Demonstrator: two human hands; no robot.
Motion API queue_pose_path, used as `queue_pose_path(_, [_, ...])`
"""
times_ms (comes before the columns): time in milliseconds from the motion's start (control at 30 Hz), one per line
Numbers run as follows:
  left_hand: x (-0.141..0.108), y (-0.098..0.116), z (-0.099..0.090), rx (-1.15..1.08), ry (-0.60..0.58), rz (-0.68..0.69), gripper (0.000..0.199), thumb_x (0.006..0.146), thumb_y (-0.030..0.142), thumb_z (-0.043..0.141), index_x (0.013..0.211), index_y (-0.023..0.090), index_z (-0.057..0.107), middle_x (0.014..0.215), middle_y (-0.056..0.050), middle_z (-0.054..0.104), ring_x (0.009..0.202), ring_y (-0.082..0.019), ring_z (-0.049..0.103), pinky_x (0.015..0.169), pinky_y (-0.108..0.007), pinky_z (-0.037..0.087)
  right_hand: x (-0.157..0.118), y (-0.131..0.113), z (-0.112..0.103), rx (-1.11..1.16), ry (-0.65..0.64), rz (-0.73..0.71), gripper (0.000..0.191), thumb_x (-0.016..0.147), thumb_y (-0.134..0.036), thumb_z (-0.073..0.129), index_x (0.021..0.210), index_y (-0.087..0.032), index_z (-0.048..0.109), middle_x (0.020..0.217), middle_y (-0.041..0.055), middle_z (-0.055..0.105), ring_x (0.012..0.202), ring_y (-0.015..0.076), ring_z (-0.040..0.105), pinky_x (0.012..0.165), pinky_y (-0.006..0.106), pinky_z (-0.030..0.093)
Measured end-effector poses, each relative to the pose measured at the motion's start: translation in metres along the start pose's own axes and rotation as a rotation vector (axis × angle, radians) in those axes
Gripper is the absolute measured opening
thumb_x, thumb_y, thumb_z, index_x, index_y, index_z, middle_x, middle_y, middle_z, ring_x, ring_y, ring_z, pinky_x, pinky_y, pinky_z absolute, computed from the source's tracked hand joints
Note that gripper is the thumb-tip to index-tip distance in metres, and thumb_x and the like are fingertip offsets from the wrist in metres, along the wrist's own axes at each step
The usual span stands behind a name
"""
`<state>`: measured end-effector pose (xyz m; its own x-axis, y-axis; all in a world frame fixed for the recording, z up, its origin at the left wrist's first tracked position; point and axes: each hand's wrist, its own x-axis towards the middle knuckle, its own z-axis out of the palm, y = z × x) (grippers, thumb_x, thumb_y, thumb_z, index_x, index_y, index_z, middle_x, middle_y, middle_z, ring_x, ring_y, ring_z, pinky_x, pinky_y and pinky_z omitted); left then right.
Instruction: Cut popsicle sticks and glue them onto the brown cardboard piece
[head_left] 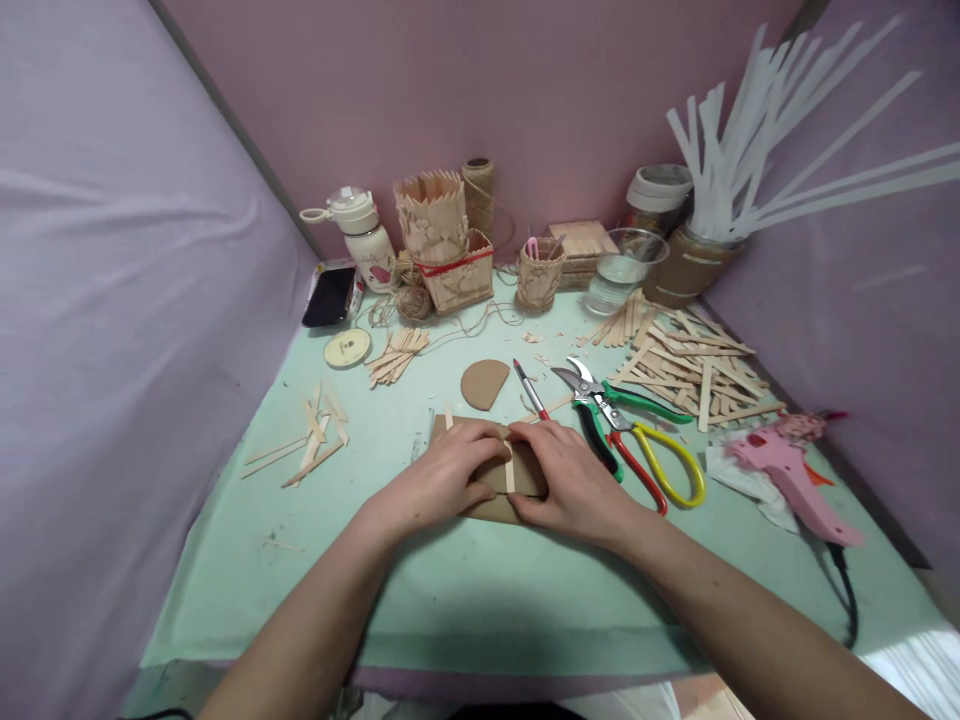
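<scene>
Left hand [450, 465], one: fingers and thumb spanning card [492, 477], pinching its edges. Right hand [576, 482], one: same hold, opposite side. Card, one: on the table [465, 600], between both hands. Strip [510, 472], one: pale, across card; from afar, I'd keep it straight, pressure even.

On the green bench [285, 570], the left hand [450, 468] and right hand [570, 478] hold brown cardboard [530, 472] crossed by a pale strip [511, 472]; pruning shears [590, 388] lie nearby.
</scene>
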<state>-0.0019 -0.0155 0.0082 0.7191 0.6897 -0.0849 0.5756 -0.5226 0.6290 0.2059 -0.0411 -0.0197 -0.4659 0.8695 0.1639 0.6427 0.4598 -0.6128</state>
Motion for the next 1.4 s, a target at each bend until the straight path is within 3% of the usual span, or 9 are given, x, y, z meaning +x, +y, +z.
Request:
queue_pose_path(833, [-0.0020, -0.0024, 0.0012, -0.017, 0.014, -0.012, 0.038, 0.077, 0.011, 0.066, 0.113, 0.023, 0.060, 0.130, -0.009, 0.056, 0.125, -0.026, 0.049, 0.106, -0.043, 0.041, -0.0009, -0.0023, -0.0023, 0.019, 0.011, -0.001, 0.056, 0.073, -0.021, 0.067, 0.125, -0.021, 0.046, 0.116, 0.0111, 0.061, 0.110, 0.0303, 0.054, 0.094, 0.048, 0.045])
queue_pose_path(1100, [-0.0018, -0.0013, 0.0017, -0.052, 0.033, -0.030, 0.060, 0.073, 0.008, 0.063, 0.129, 0.026, 0.051, 0.136, -0.007, 0.055, 0.127, -0.026, 0.047, 0.109, -0.045, 0.038, -0.0015, -0.0013, -0.0015, 0.006, 0.014, -0.012, 0.058, 0.072, -0.021, 0.068, 0.125, -0.020, 0.046, 0.115, 0.0111, 0.060, 0.109, 0.0295, 0.053, 0.095, 0.046, 0.045])
queue_pose_path(1400, [-0.0030, -0.0001, 0.0004, -0.083, 0.051, -0.031, 0.060, 0.073, 0.007, 0.063, 0.129, 0.025, 0.049, 0.133, -0.007, 0.056, 0.123, -0.027, 0.049, 0.106, -0.044, 0.039, -0.0013, -0.0005, -0.0008, 0.014, 0.016, -0.030, 0.057, 0.073, -0.022, 0.068, 0.125, -0.020, 0.045, 0.121, 0.0117, 0.059, 0.112, 0.0303, 0.053, 0.096, 0.047, 0.045])
